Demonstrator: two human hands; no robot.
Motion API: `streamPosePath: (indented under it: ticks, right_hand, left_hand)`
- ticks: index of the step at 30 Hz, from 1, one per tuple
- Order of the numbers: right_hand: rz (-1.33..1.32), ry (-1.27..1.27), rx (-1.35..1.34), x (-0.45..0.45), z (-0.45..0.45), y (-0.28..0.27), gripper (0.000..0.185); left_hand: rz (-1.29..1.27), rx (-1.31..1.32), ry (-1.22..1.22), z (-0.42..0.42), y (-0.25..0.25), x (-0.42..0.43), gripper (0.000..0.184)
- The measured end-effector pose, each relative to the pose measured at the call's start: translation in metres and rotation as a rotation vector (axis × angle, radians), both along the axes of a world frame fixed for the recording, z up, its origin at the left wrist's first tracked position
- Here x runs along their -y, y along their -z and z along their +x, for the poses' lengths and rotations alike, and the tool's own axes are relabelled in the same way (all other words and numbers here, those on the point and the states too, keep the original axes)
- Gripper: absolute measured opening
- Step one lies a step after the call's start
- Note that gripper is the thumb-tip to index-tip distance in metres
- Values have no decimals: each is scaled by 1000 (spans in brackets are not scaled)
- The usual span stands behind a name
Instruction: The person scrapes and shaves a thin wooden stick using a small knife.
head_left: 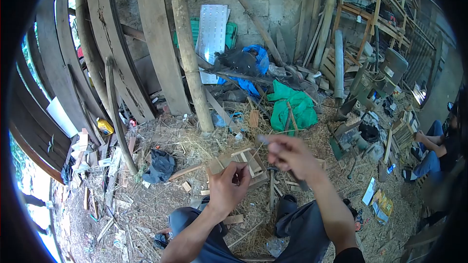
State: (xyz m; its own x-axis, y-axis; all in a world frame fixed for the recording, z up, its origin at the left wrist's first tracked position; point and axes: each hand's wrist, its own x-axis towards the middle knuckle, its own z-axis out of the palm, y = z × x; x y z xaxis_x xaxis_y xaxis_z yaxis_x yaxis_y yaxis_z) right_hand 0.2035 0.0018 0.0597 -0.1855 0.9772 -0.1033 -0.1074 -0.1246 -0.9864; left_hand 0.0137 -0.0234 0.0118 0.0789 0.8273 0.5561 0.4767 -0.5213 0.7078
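My left hand (228, 188) is closed at the near left side of a small wooden piece (257, 163) with light strips across its top, in front of my knees. Its thumb and fingers are curled together, and what they hold, if anything, is hidden. My right hand (293, 158) is raised above the right side of that piece, smeared by motion, with its fingers bent together. A small greyish blurred tip (263, 139) shows at its fingers, too unclear to name. Below this hand a dark tool-like thing (303, 185) partly shows.
Wood scraps and straw cover the ground. A black plastic bag (160, 166) lies left, a green sack (291, 107) ahead. A wooden post (187, 53) stands in front. On the right a seated person (436, 141) is beside a wooden crate-like thing (402, 129) and a yellow packet (381, 206).
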Motion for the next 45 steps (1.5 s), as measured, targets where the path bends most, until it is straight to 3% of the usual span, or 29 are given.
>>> streamPosePath:
  ticks: [1, 4, 11, 17, 20, 23, 25, 28, 33, 41, 45]
  right_hand:
    - [31, -135, 28, 4, -7, 2, 23]
    - [5, -193, -61, -3, -17, 24, 23]
    - [-131, -123, -36, -9, -1, 9, 23]
    - [-103, -34, -65, -17, 10, 11, 23]
    - [-80, 129, 50, -28, 30, 17, 24]
    - [69, 294, -135, -45, 79, 28, 24]
    - [47, 351, -28, -39, 72, 28, 26]
    - [42, 168, -2, -18, 35, 10, 27]
    - [56, -186, -49, 0, -20, 15, 24]
    - [-6, -125, -70, -10, -9, 17, 23]
    - [10, 56, -29, -19, 6, 17, 24]
  left_hand:
    - [6, -6, -16, 2, -1, 0, 9]
    - [91, -92, -24, 1, 0, -1, 10]
    - [196, -176, 7, -1, 0, 2, 13]
    - [152, -198, 21, 1, -4, 4, 10]
    - [164, -170, 25, -3, -4, 5, 9]
    - [150, -62, 18, -12, -6, 6, 6]
    - [-115, 60, 10, -16, -2, 1, 7]
    - [-297, 133, 5, -14, -6, -3, 10]
    - [-310, 279, 52, -3, -2, -7, 9]
    - [-289, 265, 113, -1, 1, -5, 10]
    - [-302, 239, 136, -2, 3, -2, 9]
